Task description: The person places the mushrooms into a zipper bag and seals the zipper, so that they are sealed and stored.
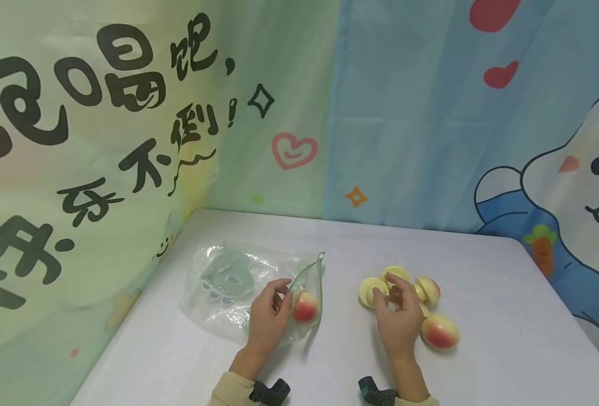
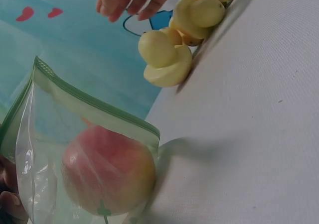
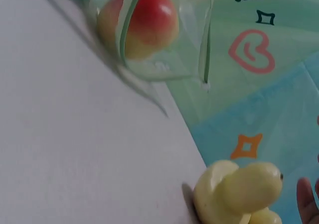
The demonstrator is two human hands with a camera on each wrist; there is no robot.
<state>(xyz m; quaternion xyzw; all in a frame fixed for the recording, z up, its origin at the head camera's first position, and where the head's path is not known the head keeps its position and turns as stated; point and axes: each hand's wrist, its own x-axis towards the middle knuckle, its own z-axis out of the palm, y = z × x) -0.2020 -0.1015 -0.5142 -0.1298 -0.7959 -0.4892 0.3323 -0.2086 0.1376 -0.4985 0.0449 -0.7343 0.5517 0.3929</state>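
Note:
My left hand [image 1: 270,313] pinches the edge of a clear zip bag [image 1: 274,265] with a green-edged mouth that gapes open to the right. A red-and-yellow peach-like fruit [image 1: 305,307] lies just inside that mouth; the left wrist view shows the fruit [image 2: 109,169] through the plastic. Over a cluster of pale yellow, rounded pieces [image 1: 370,292], my right hand [image 1: 399,318] hovers with thumb and fingers apart and nothing visible between them. From the side, one yellow piece [image 2: 164,59] has a ball-like lump on a wider base. Another red-and-yellow fruit [image 1: 440,331] lies right of this hand.
The white table [image 1: 340,366] carries everything, with a printed cloth backdrop [image 1: 406,113] behind and to the left. A yellow piece with a reddish side [image 1: 429,290] sits at the cluster's right. The bag's printed body [image 1: 228,273] spreads flat to the left.

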